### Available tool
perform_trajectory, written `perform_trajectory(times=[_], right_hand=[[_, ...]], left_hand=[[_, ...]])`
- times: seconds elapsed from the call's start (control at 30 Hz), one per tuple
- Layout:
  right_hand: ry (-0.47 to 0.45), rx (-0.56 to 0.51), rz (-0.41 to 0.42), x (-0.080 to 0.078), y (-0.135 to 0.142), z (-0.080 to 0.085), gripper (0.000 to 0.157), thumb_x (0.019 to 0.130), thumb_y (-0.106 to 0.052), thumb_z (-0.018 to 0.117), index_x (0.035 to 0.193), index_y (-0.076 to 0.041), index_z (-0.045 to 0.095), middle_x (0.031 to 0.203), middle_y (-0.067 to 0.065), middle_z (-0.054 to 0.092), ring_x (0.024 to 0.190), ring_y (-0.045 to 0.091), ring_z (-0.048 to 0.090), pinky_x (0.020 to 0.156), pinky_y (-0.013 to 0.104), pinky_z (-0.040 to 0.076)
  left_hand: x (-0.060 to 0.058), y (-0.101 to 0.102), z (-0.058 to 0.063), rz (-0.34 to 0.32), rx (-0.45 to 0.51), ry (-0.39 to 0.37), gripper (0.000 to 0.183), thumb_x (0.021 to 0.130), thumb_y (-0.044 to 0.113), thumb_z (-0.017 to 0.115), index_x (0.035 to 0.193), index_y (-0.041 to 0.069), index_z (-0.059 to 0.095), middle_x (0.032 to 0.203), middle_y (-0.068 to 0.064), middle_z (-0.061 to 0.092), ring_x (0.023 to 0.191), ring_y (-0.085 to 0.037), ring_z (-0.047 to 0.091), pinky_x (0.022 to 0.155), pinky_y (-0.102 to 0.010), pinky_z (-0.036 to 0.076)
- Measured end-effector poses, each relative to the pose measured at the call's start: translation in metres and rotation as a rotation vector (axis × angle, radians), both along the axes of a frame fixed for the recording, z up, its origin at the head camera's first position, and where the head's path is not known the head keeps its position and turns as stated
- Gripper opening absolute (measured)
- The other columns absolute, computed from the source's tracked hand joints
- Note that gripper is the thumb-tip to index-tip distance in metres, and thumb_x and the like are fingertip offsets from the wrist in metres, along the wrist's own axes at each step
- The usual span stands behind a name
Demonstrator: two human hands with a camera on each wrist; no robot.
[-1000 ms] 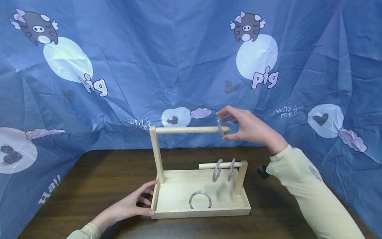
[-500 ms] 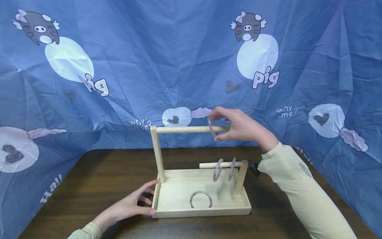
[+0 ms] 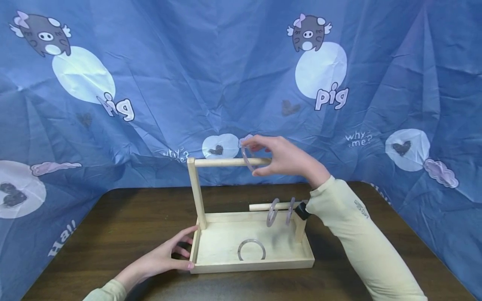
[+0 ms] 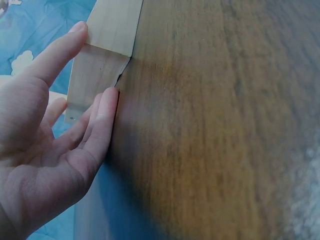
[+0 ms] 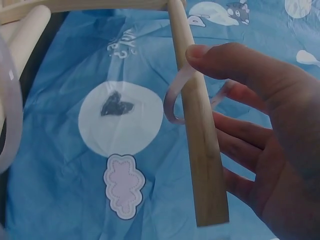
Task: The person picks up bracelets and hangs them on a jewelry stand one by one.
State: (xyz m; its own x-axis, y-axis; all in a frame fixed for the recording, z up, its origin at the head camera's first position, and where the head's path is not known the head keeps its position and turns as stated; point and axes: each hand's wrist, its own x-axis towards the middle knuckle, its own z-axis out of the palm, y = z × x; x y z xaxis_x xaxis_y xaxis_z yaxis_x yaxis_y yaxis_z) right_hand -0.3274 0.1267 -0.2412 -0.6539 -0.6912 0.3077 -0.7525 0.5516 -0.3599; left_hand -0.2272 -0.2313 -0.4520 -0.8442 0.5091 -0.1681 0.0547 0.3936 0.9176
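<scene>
My right hand pinches a pale lilac bangle between thumb and fingers. That bangle encircles the upper bar of a wooden bangle stand; in the right wrist view the bar passes through it. At the left end of the stand's tray, my left hand rests its thumb on the front corner and its fairly straight fingers along the end wall. Two bangles, a nearer-left one and another, hang on the lower bar. A further bangle lies against the tray's front wall.
The stand sits on a dark brown wooden table. Its tall left post carries the upper bar, and a shorter right post the lower one. Behind hangs a blue printed cloth. A black wrist device partly covers the lower bar's right end.
My right hand has moved left along the upper bar with the bangle, from near its free end to further in. My left hand and the stand stay in place.
</scene>
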Motion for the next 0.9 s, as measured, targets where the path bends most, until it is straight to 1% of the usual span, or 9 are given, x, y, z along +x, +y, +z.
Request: perform_trajectory(times=[0.1, 0.3, 0.53, 0.67, 0.8, 0.9], right_hand=[[-0.015, -0.001, 0.001, 0.001, -0.004, 0.001, 0.071, 0.078, -0.025, 0.084, 0.141, -0.026, 0.052, 0.136, -0.003, 0.061, 0.123, 0.019, 0.06, 0.103, 0.044, 0.048], [-0.02, 0.009, 0.021, 0.001, -0.013, 0.001, 0.075, 0.079, -0.025, 0.083, 0.146, -0.026, 0.049, 0.138, -0.001, 0.059, 0.124, 0.017, 0.059, 0.105, 0.041, 0.047], [-0.04, 0.025, 0.032, -0.001, -0.027, 0.002, 0.076, 0.08, -0.03, 0.083, 0.147, -0.026, 0.048, 0.134, -0.004, 0.061, 0.121, 0.015, 0.06, 0.1, 0.038, 0.05], [-0.06, 0.031, 0.037, -0.002, -0.034, 0.003, 0.075, 0.079, -0.028, 0.083, 0.146, -0.029, 0.049, 0.134, -0.004, 0.063, 0.122, 0.016, 0.061, 0.1, 0.038, 0.049], [-0.079, 0.023, 0.049, -0.004, -0.042, 0.003, 0.074, 0.079, -0.027, 0.084, 0.145, -0.026, 0.05, 0.132, -0.001, 0.065, 0.124, 0.02, 0.061, 0.101, 0.04, 0.049], [-0.09, 0.018, 0.056, -0.006, -0.048, 0.003, 0.075, 0.079, -0.027, 0.083, 0.145, -0.024, 0.05, 0.131, 0.001, 0.066, 0.124, 0.02, 0.061, 0.101, 0.039, 0.049]], left_hand=[[0.0, 0.0, 0.0, -0.001, -0.001, 0.003, 0.091, 0.086, 0.021, 0.076, 0.158, 0.016, 0.019, 0.139, -0.027, 0.039, 0.109, -0.026, 0.057, 0.082, -0.035, 0.052], [0.001, 0.0, 0.0, -0.013, 0.0, 0.018, 0.091, 0.086, 0.021, 0.076, 0.157, 0.015, 0.019, 0.139, -0.027, 0.039, 0.108, -0.026, 0.057, 0.082, -0.032, 0.052], [0.001, -0.002, -0.002, -0.026, 0.016, 0.042, 0.093, 0.086, 0.02, 0.076, 0.158, 0.014, 0.018, 0.138, -0.029, 0.038, 0.107, -0.027, 0.056, 0.08, -0.03, 0.053], [0.0, -0.001, -0.003, -0.032, 0.024, 0.04, 0.092, 0.086, 0.019, 0.076, 0.158, 0.014, 0.018, 0.138, -0.029, 0.038, 0.107, -0.027, 0.056, 0.081, -0.029, 0.053], [0.0, -0.001, -0.003, -0.033, 0.029, 0.032, 0.092, 0.087, 0.018, 0.075, 0.158, 0.013, 0.017, 0.138, -0.029, 0.038, 0.108, -0.026, 0.056, 0.081, -0.03, 0.052], [0.0, -0.001, -0.003, -0.033, 0.03, 0.037, 0.092, 0.087, 0.018, 0.075, 0.158, 0.014, 0.017, 0.139, -0.029, 0.038, 0.107, -0.026, 0.057, 0.081, -0.03, 0.052]])
